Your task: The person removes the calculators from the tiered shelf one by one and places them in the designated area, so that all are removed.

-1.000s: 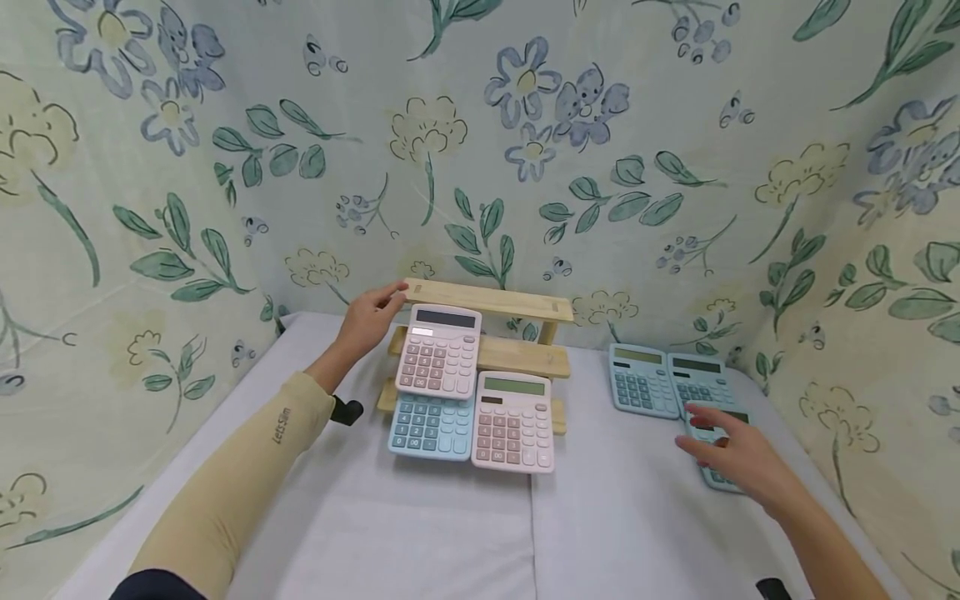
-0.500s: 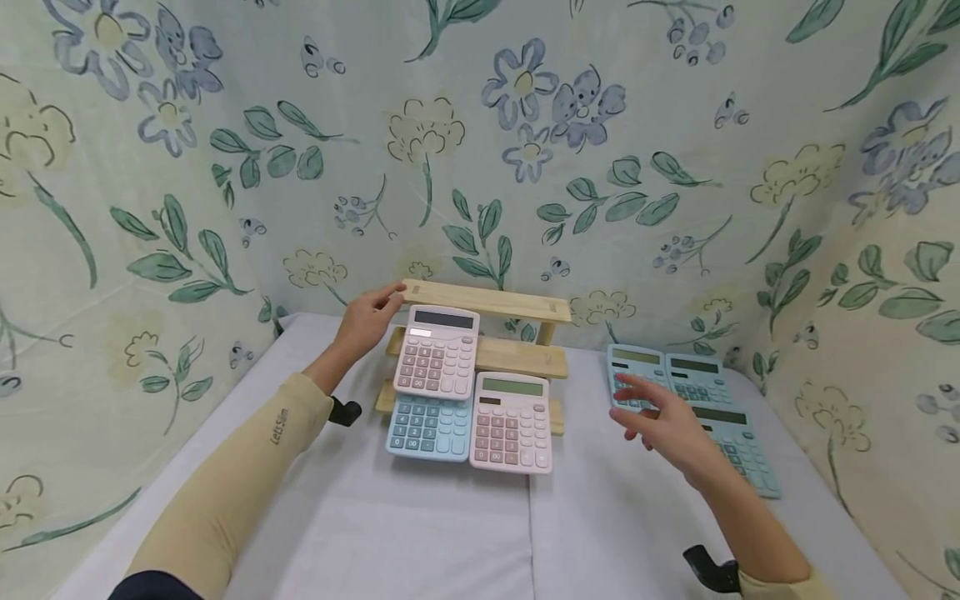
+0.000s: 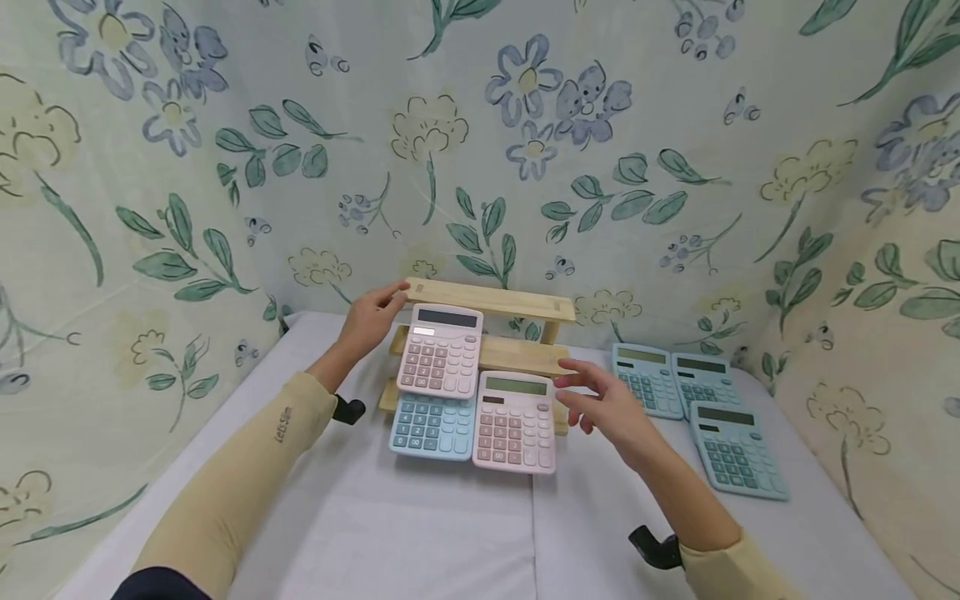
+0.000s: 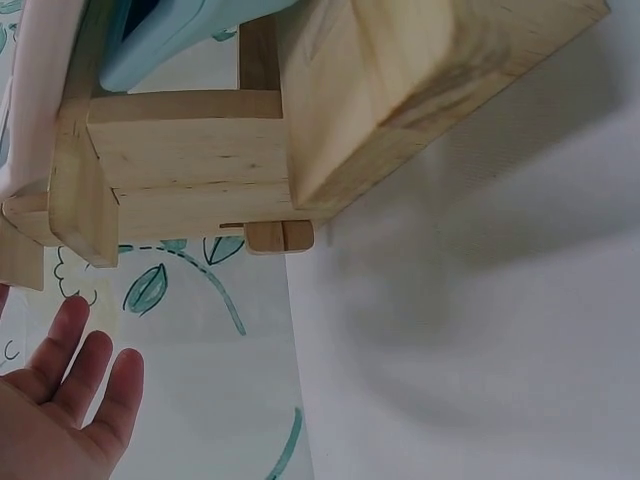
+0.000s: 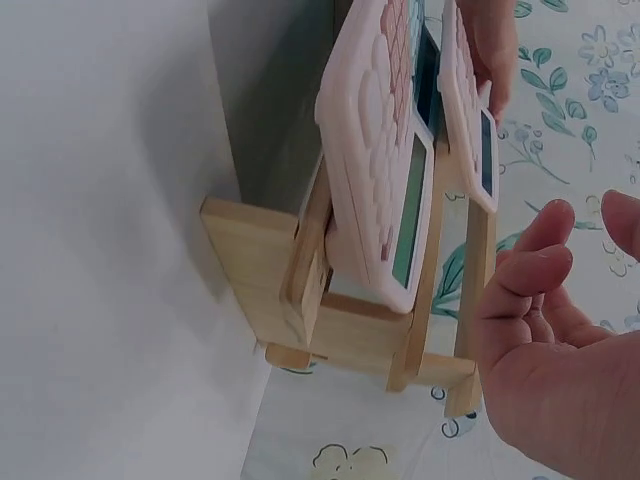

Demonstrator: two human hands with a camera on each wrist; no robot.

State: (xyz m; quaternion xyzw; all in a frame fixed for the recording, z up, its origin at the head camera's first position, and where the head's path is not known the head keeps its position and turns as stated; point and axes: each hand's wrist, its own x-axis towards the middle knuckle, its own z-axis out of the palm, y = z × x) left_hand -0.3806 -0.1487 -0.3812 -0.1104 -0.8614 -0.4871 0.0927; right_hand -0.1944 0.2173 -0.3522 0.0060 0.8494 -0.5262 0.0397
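My left hand (image 3: pixel 371 321) touches the left end of the top slat of a tiered wooden rack (image 3: pixel 517 354), fingers loosely extended. Its relaxed fingers (image 4: pixel 75 360) show below the rack's end in the left wrist view. A pink calculator (image 3: pixel 441 354) leans on the rack's middle tier. Below it a light blue calculator (image 3: pixel 432 429), its top hidden, leans beside a second pink calculator (image 3: pixel 513 425) on the lowest tier. Just right of that pink calculator is my right hand (image 3: pixel 607 408), holding nothing. In the right wrist view its fingers (image 5: pixel 525 275) are loosely bent, thumb apart.
Toward the right of the white-covered table (image 3: pixel 420 525) lie three blue calculators: one at the left (image 3: pixel 647 379), one behind (image 3: pixel 705 379) and one nearer the front (image 3: pixel 738 450). A flowered cloth (image 3: pixel 337 167) hangs behind and at both sides.
My right hand has moved left from over the blue calculators to beside the lower pink calculator on the rack, uncovering the front blue one. The left hand stays at the top slat.
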